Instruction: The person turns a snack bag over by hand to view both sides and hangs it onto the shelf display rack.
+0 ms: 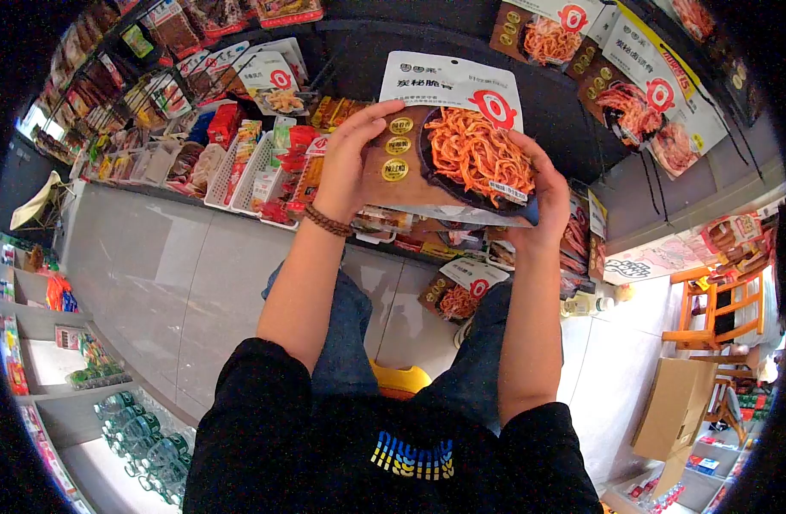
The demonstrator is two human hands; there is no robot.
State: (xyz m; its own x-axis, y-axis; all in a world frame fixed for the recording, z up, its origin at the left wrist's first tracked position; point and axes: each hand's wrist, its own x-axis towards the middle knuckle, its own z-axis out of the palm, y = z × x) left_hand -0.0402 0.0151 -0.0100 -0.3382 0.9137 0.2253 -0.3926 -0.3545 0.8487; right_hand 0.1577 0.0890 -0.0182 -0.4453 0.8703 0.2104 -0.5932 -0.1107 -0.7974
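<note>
Low snack shelf (183,195) beside a grey tiled floor (153,278).
White baskets (221,182) and colourful packets (300,139) crowd the shelf; a cardboard box (667,411) and a wooden chair (694,337) stand on the floor.

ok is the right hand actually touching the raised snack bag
Touching. The head view shows the right hand at the right side of the bag, its fingers overlapping the front edge.

The big food bag (461,141) is white on top and brown below with orange-red strips and round gold spots, the shirt (393,411) is black with a blue, white and yellow print, and the stool (401,375) is bright yellow.
</note>
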